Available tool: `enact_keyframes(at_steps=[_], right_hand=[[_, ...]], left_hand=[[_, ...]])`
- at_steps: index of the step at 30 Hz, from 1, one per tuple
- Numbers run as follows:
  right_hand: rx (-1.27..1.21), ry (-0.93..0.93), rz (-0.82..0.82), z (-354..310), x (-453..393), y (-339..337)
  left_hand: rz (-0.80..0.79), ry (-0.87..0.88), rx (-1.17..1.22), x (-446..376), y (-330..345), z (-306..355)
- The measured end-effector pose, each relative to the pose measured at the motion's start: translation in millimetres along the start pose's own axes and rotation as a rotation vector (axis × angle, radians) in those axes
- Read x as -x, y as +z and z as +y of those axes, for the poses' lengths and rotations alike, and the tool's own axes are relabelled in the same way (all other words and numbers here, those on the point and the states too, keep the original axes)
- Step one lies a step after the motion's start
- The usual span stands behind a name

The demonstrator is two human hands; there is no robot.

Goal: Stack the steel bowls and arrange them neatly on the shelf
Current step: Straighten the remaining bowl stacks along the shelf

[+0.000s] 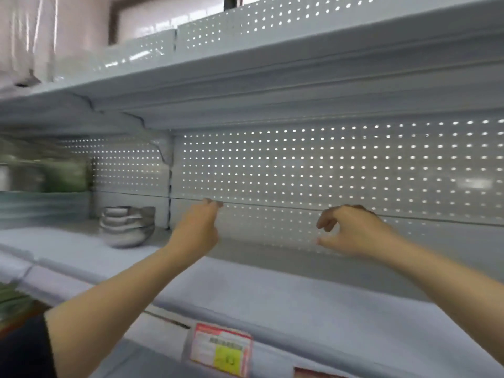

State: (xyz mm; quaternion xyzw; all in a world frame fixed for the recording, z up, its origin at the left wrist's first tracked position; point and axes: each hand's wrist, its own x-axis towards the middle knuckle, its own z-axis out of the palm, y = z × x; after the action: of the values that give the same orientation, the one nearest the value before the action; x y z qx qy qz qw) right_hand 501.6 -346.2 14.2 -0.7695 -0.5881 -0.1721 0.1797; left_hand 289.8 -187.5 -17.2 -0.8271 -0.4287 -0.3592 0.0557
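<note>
Both hands hang empty over the shelf (pixel 272 282) — left hand (pixel 196 230) and right hand (pixel 354 230) loosely curled; next, seemingly, reaching left for the stacked steel bowls (pixel 126 225).

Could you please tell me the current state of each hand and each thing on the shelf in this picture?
Left hand: raised over the shelf, fingers loosely curled, holding nothing.
Right hand: raised over the shelf, fingers loosely curled, holding nothing.
Steel bowls: nested in one stack, resting on the shelf, untouched.
Shelf: bare beneath both hands.
Price label: stuck on the shelf's front edge, print too blurred to read.
</note>
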Motion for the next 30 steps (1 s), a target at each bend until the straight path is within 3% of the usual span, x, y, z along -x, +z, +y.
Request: enact_keyframes(at_steps=[2, 4, 7, 10, 13, 19, 26, 30], right_hand=[[-0.049, -0.033, 0.004, -55.3, -34.0, 24.4], [-0.072, -0.065, -0.014, -109.0, -67.1, 47.2], [-0.126, -0.101, -0.063, -182.2, -111.3, 75.8], [-0.137, -0.124, -0.12, -236.1, -142.5, 97.9], [-0.117, -0.147, -0.164, -270.6, -161.4, 114.5], [-0.361, -0.027, -0.343, -306.6, -181.8, 145.2], [-0.752, -0.026, -0.295, -317.2, -185.1, 172.3], [-0.807, 0.006, -0.268, -305.3, -183.8, 171.8]], left_hand=[[0.141, -0.094, -0.011, -6.2, -15.6, -77.9], [0.164, -0.24, -0.011, -14.6, -27.6, -149.8], [0.057, -0.425, 0.054, -30.3, -30.6, -234.9], [-0.152, -0.508, 0.078, -42.3, -23.9, -278.8], [-0.279, -0.477, 0.08, -50.6, -14.3, -294.2], [-0.28, -0.386, 0.19, -62.8, 2.8, -301.3], [-0.307, -0.42, 0.322, -67.4, 21.8, -322.5], [-0.274, -0.379, 0.348, -65.3, 25.6, -306.3]])
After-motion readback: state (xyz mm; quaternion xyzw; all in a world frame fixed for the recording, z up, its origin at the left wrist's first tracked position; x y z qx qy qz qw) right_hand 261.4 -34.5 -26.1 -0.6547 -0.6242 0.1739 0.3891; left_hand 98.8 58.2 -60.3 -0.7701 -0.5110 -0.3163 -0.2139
